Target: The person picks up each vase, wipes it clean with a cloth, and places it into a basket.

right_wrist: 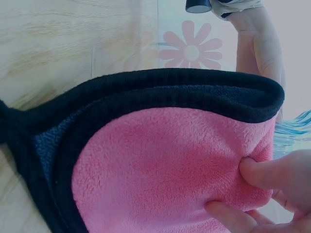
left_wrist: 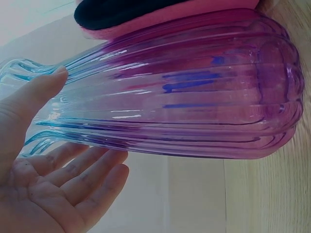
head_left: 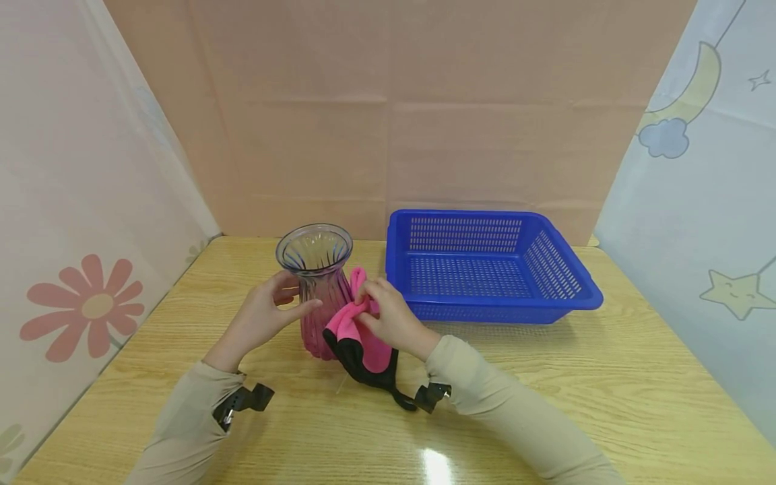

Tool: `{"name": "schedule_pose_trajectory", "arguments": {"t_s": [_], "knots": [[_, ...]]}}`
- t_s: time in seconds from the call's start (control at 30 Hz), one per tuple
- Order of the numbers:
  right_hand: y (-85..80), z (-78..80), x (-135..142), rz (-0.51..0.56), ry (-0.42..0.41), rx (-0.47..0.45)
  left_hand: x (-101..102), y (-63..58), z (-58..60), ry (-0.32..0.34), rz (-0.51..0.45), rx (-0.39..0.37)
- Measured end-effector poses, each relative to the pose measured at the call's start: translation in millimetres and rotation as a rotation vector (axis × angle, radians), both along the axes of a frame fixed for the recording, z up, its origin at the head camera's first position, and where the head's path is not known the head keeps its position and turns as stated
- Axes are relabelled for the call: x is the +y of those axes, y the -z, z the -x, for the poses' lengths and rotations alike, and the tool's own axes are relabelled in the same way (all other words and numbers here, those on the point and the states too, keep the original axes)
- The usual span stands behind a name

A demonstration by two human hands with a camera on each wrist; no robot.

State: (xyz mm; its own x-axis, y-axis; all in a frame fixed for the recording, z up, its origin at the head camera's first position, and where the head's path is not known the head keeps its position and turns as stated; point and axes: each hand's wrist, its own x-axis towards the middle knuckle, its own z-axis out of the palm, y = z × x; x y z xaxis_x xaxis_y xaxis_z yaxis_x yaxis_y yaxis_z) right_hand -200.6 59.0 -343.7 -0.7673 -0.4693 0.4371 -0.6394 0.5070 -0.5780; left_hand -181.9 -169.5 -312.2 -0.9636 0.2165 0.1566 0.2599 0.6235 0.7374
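Observation:
A ribbed glass vase (head_left: 315, 337), clear bluish at its flared rim and pink-purple below, stands upright on the table. Around its upper part my left hand (head_left: 263, 313) holds it loosely, thumb in front and fingers at the far side. The left wrist view shows a gap between the palm and the glass (left_wrist: 194, 97). My right hand (head_left: 397, 316) pinches a fleecy pink towel (head_left: 377, 350) with black edging, just right of the vase. The towel's folded body (right_wrist: 155, 160) hangs from thumb and fingers, its black tail reaching down toward the table.
Behind and to the right of the vase, a blue plastic basket (head_left: 494, 311) with slotted walls sits on the wooden table (head_left: 636, 377). A plain backdrop (head_left: 388, 135) rises at the back, and printed curtains (head_left: 67, 168) flank both sides.

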Motion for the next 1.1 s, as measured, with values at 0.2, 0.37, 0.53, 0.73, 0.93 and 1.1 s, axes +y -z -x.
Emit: {"name": "schedule_pose_trajectory", "arguments": {"t_s": [0.2, 0.37, 0.53, 0.73, 0.93, 1.1], "knots": [[1.9, 1.1, 1, 0.000, -0.008, 0.002, 0, 1.2, 1.6, 0.003, -0.002, 0.010], [1.1, 1.1, 1, 0.004, -0.008, 0.035, -1, 2.2, 2.8, -0.001, 0.000, 0.003], [-2.6, 2.4, 0, 0.061, -0.011, 0.058, -1, 0.9, 1.3, -0.003, -0.004, 0.005], [-9.0, 2.6, -3, 0.118, -0.007, 0.085, -1, 2.8, 1.2, 0.001, -0.009, 0.014], [-19.6, 2.5, -6, 0.175, -0.004, 0.098, -1, 5.1, 2.3, 0.003, -0.008, 0.034], [-27.9, 2.9, -8, 0.224, -0.004, 0.104, -1, 5.9, 2.9, 0.000, -0.008, 0.041]]}}
